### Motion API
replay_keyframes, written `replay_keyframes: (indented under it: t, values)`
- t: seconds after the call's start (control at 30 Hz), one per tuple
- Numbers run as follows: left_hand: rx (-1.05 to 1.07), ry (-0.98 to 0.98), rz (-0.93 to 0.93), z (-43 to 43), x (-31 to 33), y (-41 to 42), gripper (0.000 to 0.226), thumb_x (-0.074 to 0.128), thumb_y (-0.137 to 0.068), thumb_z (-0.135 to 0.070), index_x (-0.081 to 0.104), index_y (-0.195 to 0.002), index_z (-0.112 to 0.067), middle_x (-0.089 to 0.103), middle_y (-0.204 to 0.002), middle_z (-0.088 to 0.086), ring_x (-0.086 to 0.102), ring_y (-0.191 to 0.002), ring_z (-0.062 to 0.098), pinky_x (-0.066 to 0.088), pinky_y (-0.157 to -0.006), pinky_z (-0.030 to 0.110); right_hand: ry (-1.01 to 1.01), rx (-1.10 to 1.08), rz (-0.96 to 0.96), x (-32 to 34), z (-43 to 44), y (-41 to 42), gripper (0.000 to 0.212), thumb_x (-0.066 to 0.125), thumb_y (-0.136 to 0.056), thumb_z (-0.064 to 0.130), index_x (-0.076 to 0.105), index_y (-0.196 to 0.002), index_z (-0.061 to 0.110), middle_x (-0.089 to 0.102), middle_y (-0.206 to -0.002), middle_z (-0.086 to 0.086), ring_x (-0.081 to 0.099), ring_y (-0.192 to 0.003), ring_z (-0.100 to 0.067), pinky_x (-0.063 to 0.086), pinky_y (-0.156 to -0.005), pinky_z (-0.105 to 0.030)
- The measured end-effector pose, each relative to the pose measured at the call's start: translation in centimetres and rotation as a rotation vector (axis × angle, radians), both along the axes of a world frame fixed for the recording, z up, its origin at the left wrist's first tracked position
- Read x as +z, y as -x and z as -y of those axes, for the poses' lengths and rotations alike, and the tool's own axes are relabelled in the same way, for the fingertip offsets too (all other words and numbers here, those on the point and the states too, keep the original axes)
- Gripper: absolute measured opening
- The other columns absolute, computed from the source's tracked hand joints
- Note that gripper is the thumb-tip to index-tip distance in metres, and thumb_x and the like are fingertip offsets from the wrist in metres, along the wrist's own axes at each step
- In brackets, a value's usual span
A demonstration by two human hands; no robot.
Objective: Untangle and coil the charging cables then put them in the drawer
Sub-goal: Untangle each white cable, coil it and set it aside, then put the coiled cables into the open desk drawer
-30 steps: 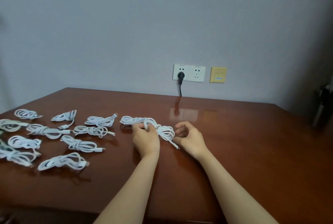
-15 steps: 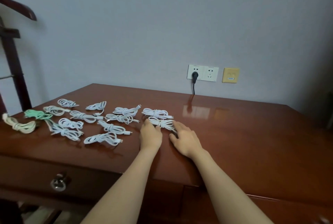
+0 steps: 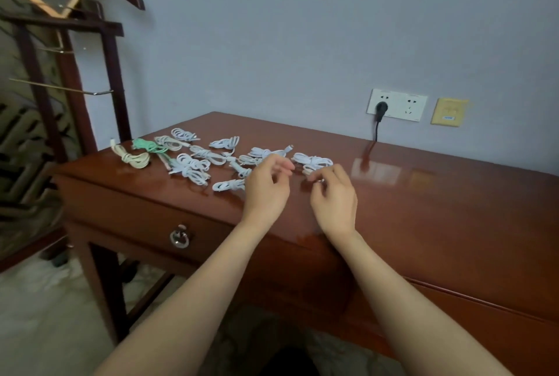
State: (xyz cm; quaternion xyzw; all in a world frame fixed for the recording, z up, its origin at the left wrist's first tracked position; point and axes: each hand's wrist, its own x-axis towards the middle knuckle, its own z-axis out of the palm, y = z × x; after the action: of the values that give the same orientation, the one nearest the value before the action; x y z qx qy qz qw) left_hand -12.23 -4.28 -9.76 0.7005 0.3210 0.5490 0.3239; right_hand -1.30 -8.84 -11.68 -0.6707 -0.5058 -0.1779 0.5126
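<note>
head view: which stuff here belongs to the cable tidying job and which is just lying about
Belongs to the job:
white coiled cables
green cable
cream cable
drawer, shut for now

Just lying about:
wall socket
black plug
yellow wall plate
wooden stand

The right hand [image 3: 334, 197] covers the near edge of the white cable coils [image 3: 313, 160] — whether its fingers [image 3: 317, 176] grip one is unclear. The left hand [image 3: 266, 185] hides other coils' ends. The worktop [image 3: 438, 209] runs off the right edge — the wooden rack [image 3: 113, 73] is blurred.
</note>
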Motion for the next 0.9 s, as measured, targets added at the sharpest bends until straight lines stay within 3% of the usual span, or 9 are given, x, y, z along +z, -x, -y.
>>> replay_keyframes:
  t: [0.1,0.2,0.37,0.47,0.7,0.9]
  values:
    - [0.114,0.027,0.112,-0.5,0.2,3.3,0.042,0.047,-0.08,0.009,0.05,-0.068,-0.031,0.056,-0.068,-0.016,0.054,-0.064,-0.007,0.043,-0.068,0.016,-0.104,0.138,0.029,0.1,-0.3,3.2,0.026,0.039,-0.073,0.012,0.064,-0.07,0.008,0.059,-0.077,-0.005,0.048,-0.077,-0.011,0.028,-0.061,-0.018]
    - [0.247,0.105,0.188,-0.9,-1.0,6.5,0.035,0.046,-0.082,0.006,0.05,-0.069,-0.026,0.056,-0.071,-0.012,0.055,-0.069,0.005,0.041,-0.067,0.016,-0.092,0.213,0.161,-0.4,-0.4,6.0,0.023,0.038,-0.071,0.012,0.061,-0.067,0.01,0.056,-0.07,-0.002,0.046,-0.071,-0.011,0.029,-0.058,-0.019]
    - [0.469,0.264,0.098,-1.8,-4.8,10.4,0.018,0.048,-0.084,0.003,0.05,-0.096,-0.011,0.052,-0.103,0.005,0.053,-0.093,0.021,0.036,-0.084,0.019,0.139,0.329,0.398,-1.8,-0.5,9.3,0.022,0.039,-0.075,0.013,0.061,-0.071,0.011,0.058,-0.073,-0.002,0.052,-0.075,-0.017,0.039,-0.058,-0.024]
    - [0.468,0.423,0.008,-2.6,-6.8,11.7,0.024,0.053,-0.088,-0.01,0.049,-0.11,-0.003,0.052,-0.115,0.013,0.049,-0.11,0.029,0.036,-0.097,0.033,0.373,0.376,0.426,-2.1,-0.7,10.6,0.016,0.047,-0.081,0.006,0.063,-0.084,0.009,0.06,-0.087,-0.007,0.056,-0.087,-0.027,0.043,-0.066,-0.029]
    - [0.367,0.396,-0.183,-2.6,-8.9,13.4,0.025,0.063,-0.086,-0.019,0.053,-0.103,-0.005,0.058,-0.107,0.015,0.054,-0.103,0.03,0.038,-0.086,0.033,0.494,0.398,0.495,-2.0,-1.5,12.7,0.024,0.053,-0.079,0.004,0.065,-0.1,0.006,0.059,-0.094,-0.013,0.053,-0.095,-0.032,0.041,-0.075,-0.034]
    - [0.384,0.424,-0.286,-3.0,-7.6,14.2,0.018,0.067,-0.077,-0.024,0.056,-0.086,-0.013,0.061,-0.088,0.002,0.057,-0.096,0.023,0.039,-0.077,0.028,0.524,0.394,0.558,-1.7,-1.7,13.1,0.033,0.05,-0.083,0.003,0.062,-0.114,0.005,0.058,-0.104,-0.014,0.05,-0.101,-0.033,0.039,-0.078,-0.035]
